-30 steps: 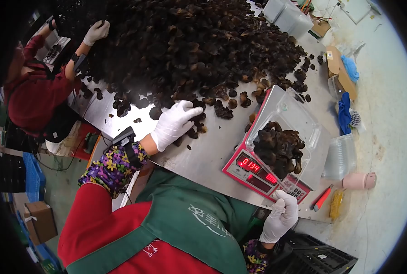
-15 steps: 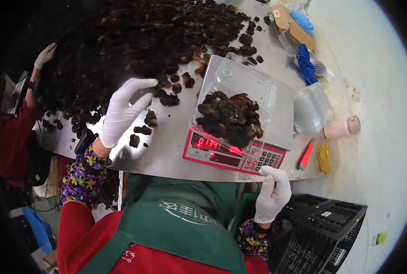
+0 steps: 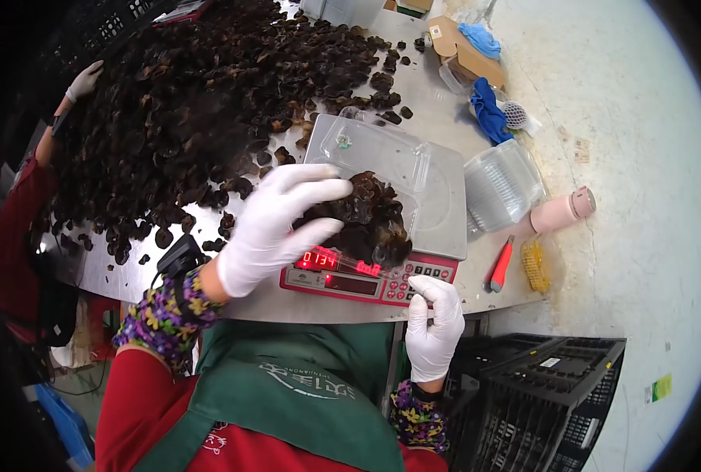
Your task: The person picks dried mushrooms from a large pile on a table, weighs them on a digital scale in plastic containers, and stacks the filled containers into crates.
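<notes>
A clear plastic clamshell box (image 3: 404,161) lies with its lid folded back on the digital scale (image 3: 447,212). Dark brown wood ear mushrooms (image 3: 370,216) are heaped in its near half. Over the left side of that heap reaches my left hand (image 3: 275,228), white-gloved, fingers and thumb apart at the mushrooms and partly covering them. My right hand (image 3: 435,330), gloved too, is held at the scale's front right corner with curled fingers, the fingertips close to the keypad (image 3: 413,285). Red digits on the display (image 3: 319,258) read 0.134.
A large wood ear pile (image 3: 177,102) covers the table's left and back. On the right are stacked clear trays (image 3: 504,185), a pink bottle (image 3: 563,210), a red-handled cutter (image 3: 501,266) and a cardboard box (image 3: 464,55). Black crates (image 3: 539,385) stand below. A co-worker's gloved hand (image 3: 85,81) touches the pile.
My left hand has moved right, from beside the loose mushrooms to over the box. My right hand stays by the keypad. The view has shifted, and the reading is unchanged.
</notes>
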`<state>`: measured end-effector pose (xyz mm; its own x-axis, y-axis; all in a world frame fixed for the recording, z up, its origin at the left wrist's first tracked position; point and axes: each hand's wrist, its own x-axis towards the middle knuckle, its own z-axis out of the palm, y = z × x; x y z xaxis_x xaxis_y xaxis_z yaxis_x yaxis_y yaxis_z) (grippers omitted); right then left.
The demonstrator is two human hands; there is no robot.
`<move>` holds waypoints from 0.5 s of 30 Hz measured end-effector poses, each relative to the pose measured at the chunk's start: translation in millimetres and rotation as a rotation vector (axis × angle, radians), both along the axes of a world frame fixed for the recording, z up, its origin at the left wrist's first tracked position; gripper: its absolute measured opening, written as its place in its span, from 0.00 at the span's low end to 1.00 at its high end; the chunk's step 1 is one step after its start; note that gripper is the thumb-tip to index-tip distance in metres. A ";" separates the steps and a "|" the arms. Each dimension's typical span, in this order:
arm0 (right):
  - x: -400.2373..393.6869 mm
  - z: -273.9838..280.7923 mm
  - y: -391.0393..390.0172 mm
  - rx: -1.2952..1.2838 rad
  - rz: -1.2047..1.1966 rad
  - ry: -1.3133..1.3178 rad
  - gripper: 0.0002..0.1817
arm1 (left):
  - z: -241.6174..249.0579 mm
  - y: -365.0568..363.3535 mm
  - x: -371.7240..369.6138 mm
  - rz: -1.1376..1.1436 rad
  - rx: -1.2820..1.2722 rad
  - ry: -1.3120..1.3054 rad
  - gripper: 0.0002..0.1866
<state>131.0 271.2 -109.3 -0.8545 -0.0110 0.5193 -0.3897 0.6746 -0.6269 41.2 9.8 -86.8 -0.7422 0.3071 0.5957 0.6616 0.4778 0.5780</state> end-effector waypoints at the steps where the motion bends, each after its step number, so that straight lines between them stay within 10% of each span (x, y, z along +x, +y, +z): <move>1: -1.8 -0.2 1.4 -0.005 0.006 -0.002 0.13 | -8.0 -12.4 5.5 0.070 0.081 0.007 0.21; 12: -26.5 -1.2 -7.8 -0.052 -0.036 0.013 0.09 | -110.2 -146.8 103.6 0.763 -0.030 -0.276 0.22; 15: -27.3 -3.5 -11.5 -0.062 -0.009 0.019 0.08 | -126.7 -152.4 107.7 0.652 -0.185 -0.333 0.30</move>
